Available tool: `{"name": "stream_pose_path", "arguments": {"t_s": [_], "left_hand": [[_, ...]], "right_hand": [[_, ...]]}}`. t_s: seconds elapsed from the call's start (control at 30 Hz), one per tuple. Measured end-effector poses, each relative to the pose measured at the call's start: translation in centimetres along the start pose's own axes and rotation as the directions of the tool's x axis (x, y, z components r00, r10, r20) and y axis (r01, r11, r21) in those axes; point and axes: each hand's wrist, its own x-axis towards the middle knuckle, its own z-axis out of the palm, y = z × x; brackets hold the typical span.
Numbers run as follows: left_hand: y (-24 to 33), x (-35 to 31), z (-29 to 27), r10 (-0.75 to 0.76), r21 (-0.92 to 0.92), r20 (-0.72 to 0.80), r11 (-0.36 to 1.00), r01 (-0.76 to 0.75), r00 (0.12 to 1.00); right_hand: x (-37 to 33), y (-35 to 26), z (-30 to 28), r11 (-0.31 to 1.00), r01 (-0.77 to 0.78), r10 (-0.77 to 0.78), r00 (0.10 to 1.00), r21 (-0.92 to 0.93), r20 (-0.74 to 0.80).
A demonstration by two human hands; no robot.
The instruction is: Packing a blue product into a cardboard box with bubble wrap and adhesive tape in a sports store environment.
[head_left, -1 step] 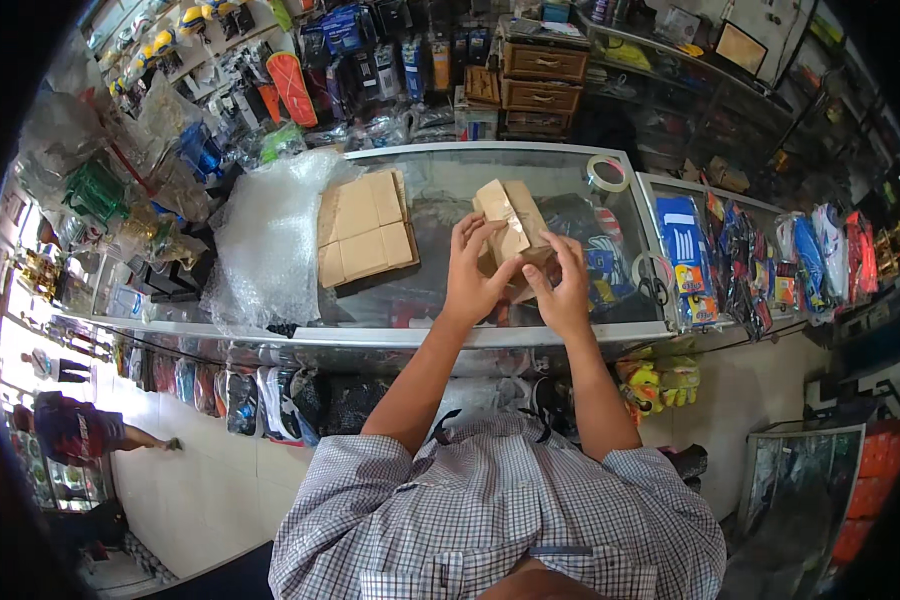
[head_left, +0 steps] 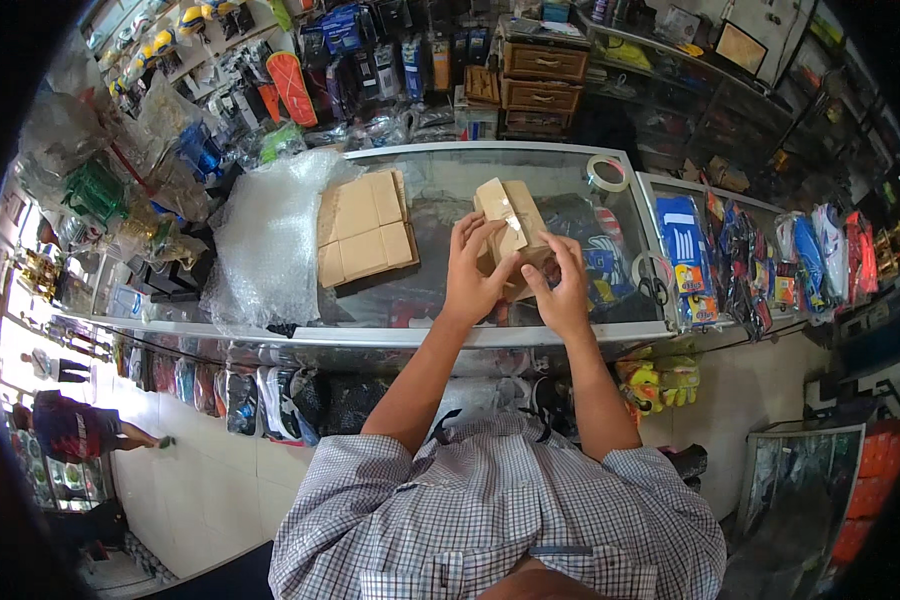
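Note:
A small brown cardboard box [head_left: 530, 207] with a strip of shiny clear tape on its top lies on the glass counter. My left hand [head_left: 473, 272] grips its left side, fingers bent over the upper flap and thumb at the near end. Around the right side curls my right hand [head_left: 563, 288], its fingertips against the cardboard and its thumb near the other thumb. The palms hide part of the box's near end. Left of it is a stack of flattened cardboard [head_left: 365, 228]. Past the box's far right stands a roll of tape [head_left: 608, 174].
Bubble wrap [head_left: 265, 235] covers the counter's left part. Scissors [head_left: 653, 285] and another tape roll [head_left: 638, 268] lie near the right edge. Packaged socks [head_left: 682, 250] sit beyond them. The counter's metal edge [head_left: 370, 333] runs before me. A person [head_left: 75, 427] stands at the far left.
My right thumb has shifted slightly at the box's near end, where more cardboard shows. The person at the far left has moved a foot slightly. Both hands stay on the box.

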Motion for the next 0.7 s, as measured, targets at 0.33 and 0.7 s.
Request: {"name": "stream_pose_path", "arguments": {"t_s": [0.33,0.7], "left_hand": [[0.2,0.0,0.0,-0.020,-0.048,0.014,0.999,0.020,1.000],[-1.1,-0.5,0.5,0.068,0.161,-0.092,0.986,-0.052,0.993]], "right_hand": [[0.1,-0.4,0.1,0.996,0.082,-0.081,0.996,-0.025,0.023],[0.1,-0.8,0.2,0.995,0.075,-0.070,0.995,-0.059,0.078]]}}
